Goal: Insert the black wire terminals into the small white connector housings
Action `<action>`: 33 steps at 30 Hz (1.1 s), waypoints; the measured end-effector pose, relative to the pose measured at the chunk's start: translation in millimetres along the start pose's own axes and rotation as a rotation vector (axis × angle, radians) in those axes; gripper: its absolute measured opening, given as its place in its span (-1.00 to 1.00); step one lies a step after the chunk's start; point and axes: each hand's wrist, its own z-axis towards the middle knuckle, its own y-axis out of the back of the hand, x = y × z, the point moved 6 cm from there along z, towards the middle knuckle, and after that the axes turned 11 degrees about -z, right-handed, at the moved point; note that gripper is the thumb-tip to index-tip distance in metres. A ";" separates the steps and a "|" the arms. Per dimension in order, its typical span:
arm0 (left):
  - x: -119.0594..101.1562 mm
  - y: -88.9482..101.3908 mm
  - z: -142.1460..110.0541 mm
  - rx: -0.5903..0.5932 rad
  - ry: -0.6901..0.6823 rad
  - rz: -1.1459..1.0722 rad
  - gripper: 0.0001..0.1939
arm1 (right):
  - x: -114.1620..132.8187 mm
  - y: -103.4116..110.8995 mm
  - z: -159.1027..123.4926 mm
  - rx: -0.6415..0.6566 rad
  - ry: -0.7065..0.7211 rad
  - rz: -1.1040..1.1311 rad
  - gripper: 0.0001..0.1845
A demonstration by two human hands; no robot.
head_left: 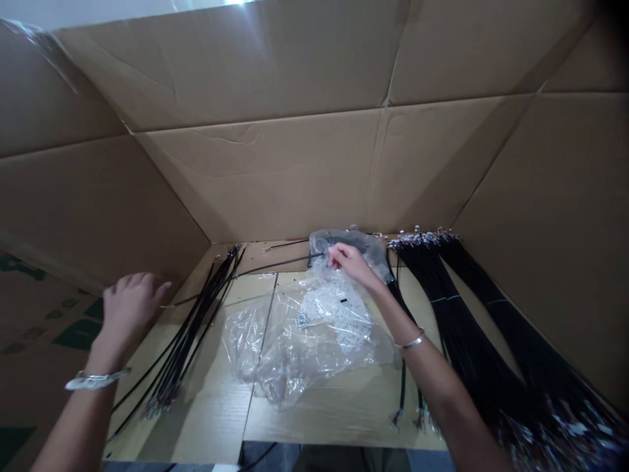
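Observation:
My left hand (132, 309) is at the left, over the edge of the table, and a thin black cable (275, 265) runs from its fingers across to my right hand (348, 261). That hand pinches the cable above a crumpled clear plastic bag (275, 347) holding small white parts (334, 308). A second clear bag (340, 237) lies behind it, partly under my right hand. A bundle of black cables (191, 334) lies beside my left hand, and a larger bundle (472, 341) with metal-tipped ends lies to the right of my right forearm.
Large cardboard sheets (275, 177) stand around the back and sides of the light wood table (211, 419). A green-printed cardboard panel (73, 334) sits at the lower left. The table's front edge crosses the bottom of the view, with a dark floor area below.

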 end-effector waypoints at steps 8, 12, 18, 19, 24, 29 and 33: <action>-159.4 -143.2 21.4 0.223 -0.275 -0.195 -0.65 | 38.8 -40.9 -0.8 -0.051 0.038 0.013 -0.50; -216.1 -188.2 29.5 0.280 -0.353 -0.306 -0.67 | 62.3 -27.8 -10.5 -0.125 0.056 0.084 -0.49; -223.1 -214.9 27.5 0.417 -0.436 -0.420 -0.59 | 67.6 -12.6 -22.6 -0.191 0.057 0.192 -0.51; -222.1 -214.5 26.7 0.423 -0.453 -0.427 -0.63 | 66.9 -12.2 -23.5 -0.186 0.052 0.214 -0.51; -224.3 -200.4 23.8 0.381 -0.559 -0.416 -0.82 | 67.9 -11.9 -28.6 -0.090 0.008 0.343 -0.54; -233.5 -186.1 14.4 0.295 -0.689 -0.415 -0.87 | 77.6 -8.0 -38.9 0.000 -0.035 0.445 -0.56; -238.5 -177.9 8.4 0.206 -0.750 -0.422 -0.89 | 88.6 -5.4 -47.3 0.013 -0.016 0.471 -0.57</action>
